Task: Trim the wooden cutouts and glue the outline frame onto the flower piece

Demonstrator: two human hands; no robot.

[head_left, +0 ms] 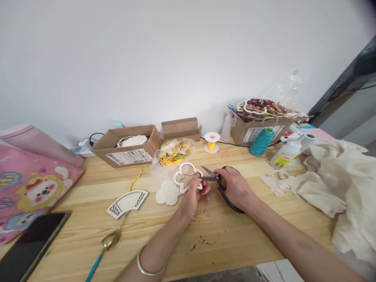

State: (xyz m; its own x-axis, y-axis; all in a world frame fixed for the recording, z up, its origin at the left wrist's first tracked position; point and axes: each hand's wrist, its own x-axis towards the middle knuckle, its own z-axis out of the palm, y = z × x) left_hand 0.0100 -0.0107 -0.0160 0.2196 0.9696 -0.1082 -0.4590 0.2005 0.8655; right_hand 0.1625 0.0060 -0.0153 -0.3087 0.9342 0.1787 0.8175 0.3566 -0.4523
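Note:
My left hand pinches a pale wooden cloud-shaped frame by its lower right edge. In my right hand is a pair of black-handled scissors, blades apart and tips close to my left fingertips and the frame's edge. Whatever lies between the blades is too small to make out. Just left of my left hand, a solid cream cloud-shaped piece rests on the table. Farther left lies a fan-shaped ornament with a yellow cord loop, and a gold bell-like piece with a teal tassel hangs below it.
Behind stand an open cardboard box, a plastic bag of yellow cords, a thread spool and a fuller box. At right are a teal thread cone, glue bottle and cream cloth. A phone lies left.

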